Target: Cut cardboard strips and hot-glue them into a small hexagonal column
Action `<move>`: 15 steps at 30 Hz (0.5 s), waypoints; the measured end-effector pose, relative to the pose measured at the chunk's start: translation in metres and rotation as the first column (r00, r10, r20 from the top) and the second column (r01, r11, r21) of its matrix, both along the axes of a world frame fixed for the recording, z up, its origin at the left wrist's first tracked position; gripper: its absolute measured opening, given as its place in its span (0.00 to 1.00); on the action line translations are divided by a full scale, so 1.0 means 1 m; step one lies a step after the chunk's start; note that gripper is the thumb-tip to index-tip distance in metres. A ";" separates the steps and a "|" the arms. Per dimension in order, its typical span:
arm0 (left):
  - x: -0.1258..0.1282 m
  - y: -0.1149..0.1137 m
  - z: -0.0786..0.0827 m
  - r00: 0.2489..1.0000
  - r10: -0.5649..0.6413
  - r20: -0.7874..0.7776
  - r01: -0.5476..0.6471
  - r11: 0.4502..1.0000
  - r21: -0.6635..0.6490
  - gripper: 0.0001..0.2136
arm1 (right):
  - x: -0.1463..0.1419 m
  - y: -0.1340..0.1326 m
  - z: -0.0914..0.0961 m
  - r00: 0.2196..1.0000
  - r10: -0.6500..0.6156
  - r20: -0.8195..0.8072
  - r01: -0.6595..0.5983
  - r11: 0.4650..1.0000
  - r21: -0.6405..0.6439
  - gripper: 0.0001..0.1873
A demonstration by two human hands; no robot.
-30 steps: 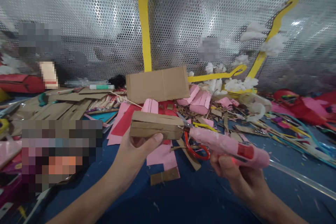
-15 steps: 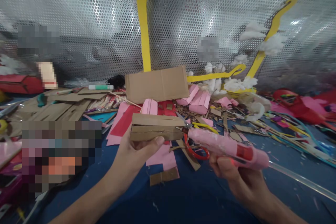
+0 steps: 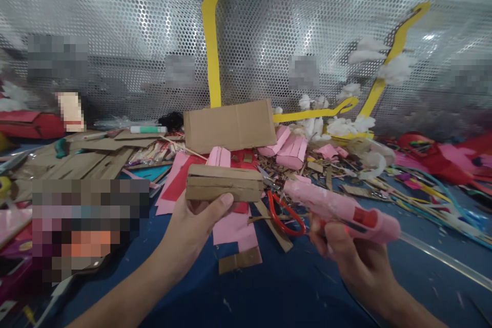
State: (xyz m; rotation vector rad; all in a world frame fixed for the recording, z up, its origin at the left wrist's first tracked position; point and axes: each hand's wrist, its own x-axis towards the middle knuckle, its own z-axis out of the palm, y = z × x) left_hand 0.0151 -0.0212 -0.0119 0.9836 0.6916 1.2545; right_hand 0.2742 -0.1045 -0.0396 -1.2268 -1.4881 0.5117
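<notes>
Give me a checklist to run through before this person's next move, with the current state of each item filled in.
1. Cardboard held: ok. The left grip has the folded cardboard piece, thumb along its near side.
2. Glue gun held: ok. The right grip is around the handle of the pink glue gun.
3. Glue stick loaded: ok. A clear glue stick sticks out of the gun's back end.
4. Nozzle apart from the cardboard: ok. A gap shows between them.
5. Scissors out of the way: not ok. The red-handled scissors lie between the two hands.
6. Fresh glue on the cardboard: cannot tell, too small to see.
</notes>
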 end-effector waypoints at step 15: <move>0.000 0.000 0.001 1.000 -0.023 -0.009 0.023 1.000 -0.007 0.27 | -0.007 0.001 0.001 1.000 0.007 -0.003 -0.007 1.000 0.019 0.19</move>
